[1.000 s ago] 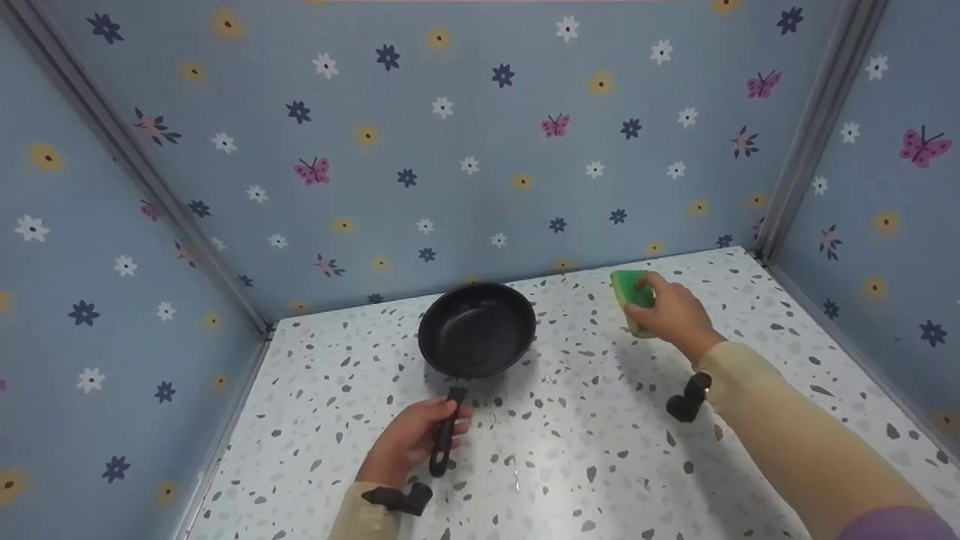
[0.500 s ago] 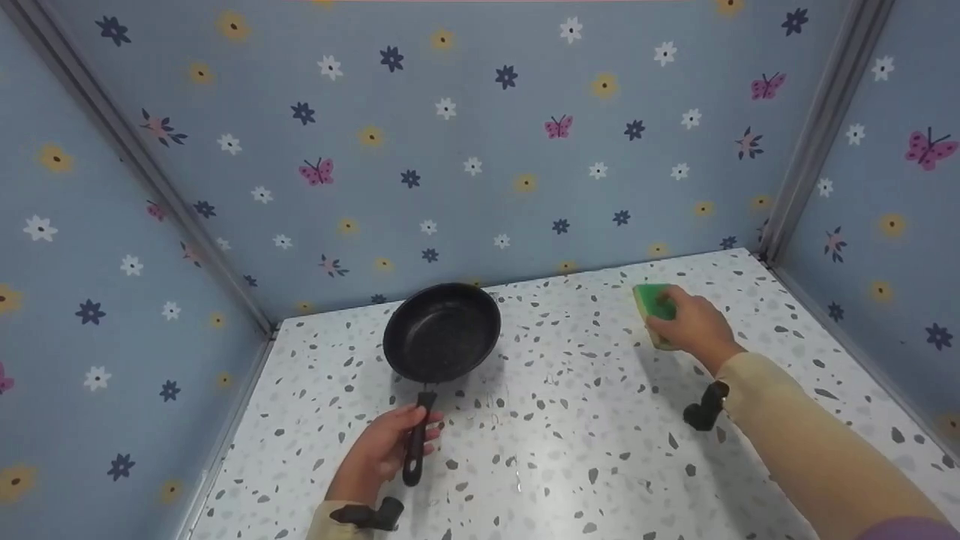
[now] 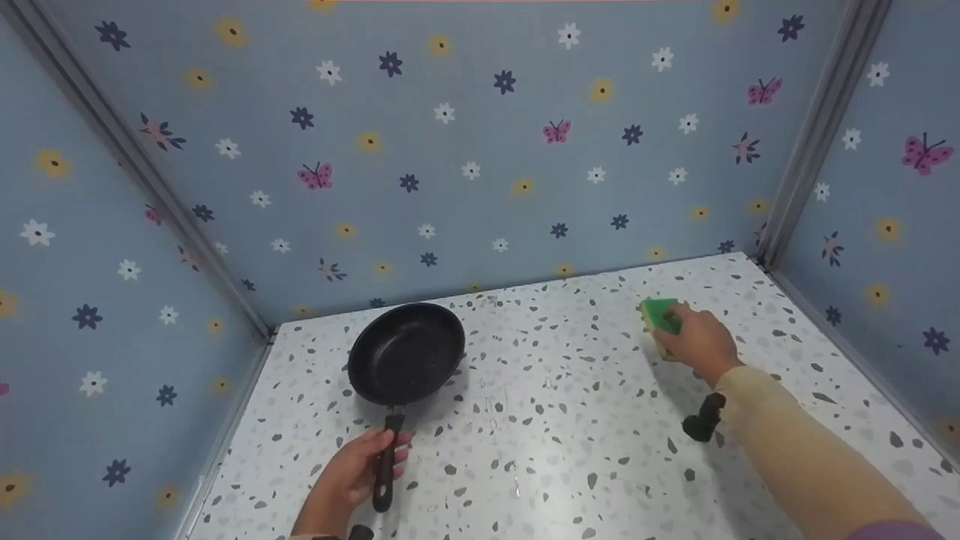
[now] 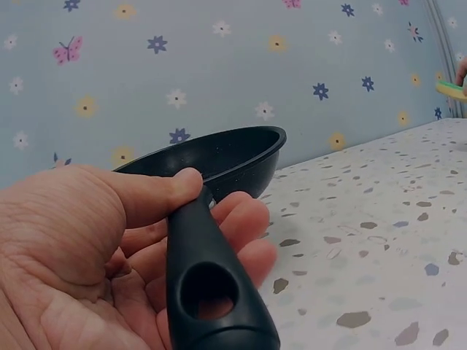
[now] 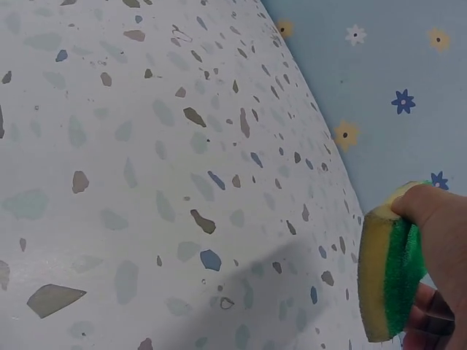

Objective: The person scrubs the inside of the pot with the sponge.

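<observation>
A black frying pan (image 3: 409,356) is at the left of the speckled table in the head view, tilted, its handle towards me. My left hand (image 3: 352,469) grips the black handle (image 4: 211,270), thumb on top and fingers wrapped beneath, as the left wrist view shows. At the right, my right hand (image 3: 701,345) pinches a green and yellow sponge (image 3: 660,319) between thumb and fingers. In the right wrist view the sponge (image 5: 387,270) stands on edge, yellow side facing the table, its shadow falling on the surface beside it.
Flowered blue panels (image 3: 480,150) rise behind the white speckled table (image 3: 555,450) and at both sides. Grey corner posts (image 3: 817,142) join them. Small wet-looking streaks (image 3: 491,409) mark the tabletop near its middle.
The left hand has carried the pan to the left and nearer to me. The right hand, still holding the sponge, has moved a little right and nearer.
</observation>
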Tool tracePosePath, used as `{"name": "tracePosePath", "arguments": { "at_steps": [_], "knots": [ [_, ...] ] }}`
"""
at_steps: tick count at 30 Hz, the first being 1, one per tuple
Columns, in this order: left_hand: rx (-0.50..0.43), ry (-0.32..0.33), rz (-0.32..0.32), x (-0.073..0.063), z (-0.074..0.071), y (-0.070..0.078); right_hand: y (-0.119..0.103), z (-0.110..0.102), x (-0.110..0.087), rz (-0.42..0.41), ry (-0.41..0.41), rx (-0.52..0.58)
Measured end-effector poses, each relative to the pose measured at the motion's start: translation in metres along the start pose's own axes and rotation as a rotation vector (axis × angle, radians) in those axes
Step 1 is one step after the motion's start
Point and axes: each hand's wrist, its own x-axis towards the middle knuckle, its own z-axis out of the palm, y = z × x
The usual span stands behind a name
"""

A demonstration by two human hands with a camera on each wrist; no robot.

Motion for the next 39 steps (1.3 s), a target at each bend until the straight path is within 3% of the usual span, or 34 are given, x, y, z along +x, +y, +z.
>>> {"name": "tracePosePath", "arguments": {
  "at_steps": [10, 19, 25, 30, 39],
  "knots": [
    [-0.062, 0.003, -0.042, -0.015, -0.020, -0.006, 0.017, 0.020, 0.003, -0.014, 0.056, -0.066],
    [-0.088, -0.091, -0.024, -0.022, -0.034, -0.012, 0.028, 0.033, 0.002, -0.009, 0.086, -0.098],
    [-0.061, -0.052, -0.060, -0.024, -0.040, -0.016, 0.036, 0.042, 0.002, 0.003, 0.096, -0.106],
    [-0.019, -0.015, -0.050, -0.024, -0.041, -0.018, 0.037, 0.047, 0.002, -0.005, 0.103, -0.105],
    [-0.043, -0.033, -0.059, -0.023, -0.044, -0.027, 0.045, 0.057, 0.001, 0.012, 0.111, -0.108]
  ]
}}
